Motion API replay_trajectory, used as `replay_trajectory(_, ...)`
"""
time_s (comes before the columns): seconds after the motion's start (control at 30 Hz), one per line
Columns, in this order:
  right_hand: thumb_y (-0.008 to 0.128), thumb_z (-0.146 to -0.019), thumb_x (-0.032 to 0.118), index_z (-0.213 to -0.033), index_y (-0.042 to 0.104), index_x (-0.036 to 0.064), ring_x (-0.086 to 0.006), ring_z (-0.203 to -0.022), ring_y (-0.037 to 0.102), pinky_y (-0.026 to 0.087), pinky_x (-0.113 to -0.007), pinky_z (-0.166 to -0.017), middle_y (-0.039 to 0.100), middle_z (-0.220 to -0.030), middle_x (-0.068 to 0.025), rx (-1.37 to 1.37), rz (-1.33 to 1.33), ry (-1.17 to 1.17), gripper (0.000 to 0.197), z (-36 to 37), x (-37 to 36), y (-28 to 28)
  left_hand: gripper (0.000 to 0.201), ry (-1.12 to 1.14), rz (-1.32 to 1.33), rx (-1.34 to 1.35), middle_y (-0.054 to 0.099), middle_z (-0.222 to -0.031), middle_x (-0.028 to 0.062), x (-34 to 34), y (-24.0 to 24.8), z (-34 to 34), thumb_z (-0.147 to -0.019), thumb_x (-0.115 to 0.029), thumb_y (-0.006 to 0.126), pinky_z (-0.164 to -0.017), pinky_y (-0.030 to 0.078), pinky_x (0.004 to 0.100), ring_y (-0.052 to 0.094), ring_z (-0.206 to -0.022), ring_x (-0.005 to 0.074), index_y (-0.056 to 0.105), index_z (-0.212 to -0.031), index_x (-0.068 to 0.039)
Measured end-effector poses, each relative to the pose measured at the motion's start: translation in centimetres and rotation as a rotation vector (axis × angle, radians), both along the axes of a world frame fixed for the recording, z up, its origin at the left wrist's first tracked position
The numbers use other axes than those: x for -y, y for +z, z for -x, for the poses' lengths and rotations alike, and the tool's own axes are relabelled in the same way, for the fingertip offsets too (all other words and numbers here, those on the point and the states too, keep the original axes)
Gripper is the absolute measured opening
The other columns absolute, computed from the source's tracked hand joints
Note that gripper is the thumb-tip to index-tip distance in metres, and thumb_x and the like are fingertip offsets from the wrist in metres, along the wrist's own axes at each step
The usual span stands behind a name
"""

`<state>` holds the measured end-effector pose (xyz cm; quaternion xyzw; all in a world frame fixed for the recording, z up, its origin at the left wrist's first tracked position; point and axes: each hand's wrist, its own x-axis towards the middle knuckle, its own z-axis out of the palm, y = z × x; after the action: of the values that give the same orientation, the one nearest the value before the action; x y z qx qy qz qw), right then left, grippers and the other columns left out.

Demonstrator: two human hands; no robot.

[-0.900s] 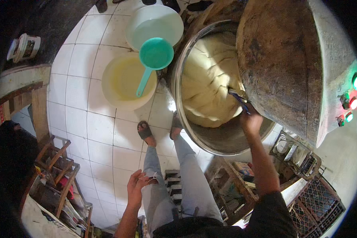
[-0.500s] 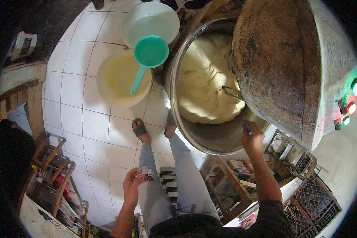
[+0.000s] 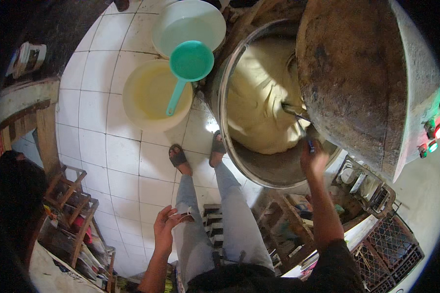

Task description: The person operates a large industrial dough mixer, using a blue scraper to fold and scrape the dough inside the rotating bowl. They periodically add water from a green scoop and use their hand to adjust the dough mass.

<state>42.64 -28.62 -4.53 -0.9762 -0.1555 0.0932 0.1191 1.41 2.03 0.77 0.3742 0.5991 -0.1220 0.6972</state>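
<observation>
A large mass of pale dough fills much of a round metal mixing bowl, and a metal mixer arm sticks into it. Over the bowl's near right rim, my right hand is closed around a slim blue-handled tool. Its thin, knife-like blade points away from me, toward the dough beside the mixer arm; whether it touches the dough I cannot tell. My left hand hangs in front of my left knee, fingers loosely curled and apart, holding nothing.
The stained mixer housing overhangs the bowl's right side, with lit green and red lights. Left of the bowl, a green dipper lies across a yellowish tub and a white basin of water. Crates stand at lower right.
My right hand has moved slightly farther over the bowl, and the tool's blade now shows near the mixer arm. The mixer arm and dough surface have shifted. My left hand stays low.
</observation>
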Motion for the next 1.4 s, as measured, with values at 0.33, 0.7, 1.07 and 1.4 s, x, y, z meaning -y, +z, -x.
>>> replay_trajectory(0.33,0.073,-0.088,0.013,-0.106,0.076,0.0069,-0.0403,-0.084,0.072,0.058,-0.046,-0.073,0.074,-0.095,-0.0185,-0.099,-0.053,0.229,0.02,2.3,-3.6,1.3,0.058,-0.039,-0.003,0.077,0.057,-0.135,0.0185,-0.7,0.1,0.3,-0.1,-0.033,0.064,-0.103,0.05,0.0427,0.061,-0.12,0.028,0.047,-0.145,-0.001)
replay_trajectory(0.7,0.068,-0.085,0.014,-0.112,0.073,0.0107,-0.0363,-0.084,0.074,0.06,-0.047,-0.076,0.076,-0.096,-0.0152,-0.032,0.285,0.185,0.028,1.2,-6.6,-5.4,0.063,0.008,0.016,0.073,0.058,-0.135,0.0183,-1.4,-0.2,0.2,-0.099,-0.036,0.066,-0.105,0.048,0.0435,0.061,-0.123,0.029,0.047,-0.146,0.001)
replay_trajectory(1.07,0.059,-0.089,0.011,-0.111,0.075,0.0086,-0.0359,-0.089,0.074,0.059,-0.049,-0.079,0.075,-0.098,-0.0189,-0.057,0.537,0.298,0.027,-1.6,-7.1,-7.7,0.053,0.016,0.022,0.008,0.058,-0.134,0.0168,-1.0,-1.1,-0.6,-0.098,-0.024,0.064,-0.105,0.048,0.0411,0.061,-0.121,0.0267,0.049,-0.143,0.0)
replay_trajectory(1.4,0.07,-0.088,0.006,-0.113,0.074,0.0058,-0.0388,-0.088,0.073,0.059,-0.045,-0.077,0.074,-0.102,-0.0199,0.049,-0.052,0.105,0.026,0.6,-2.8,1.9,0.054,0.064,0.008,0.004,0.058,-0.132,0.0189,-0.6,-0.7,1.6,-0.101,-0.026,0.064,-0.103,0.051,0.0412,0.063,-0.118,0.0282,0.048,-0.143,0.003)
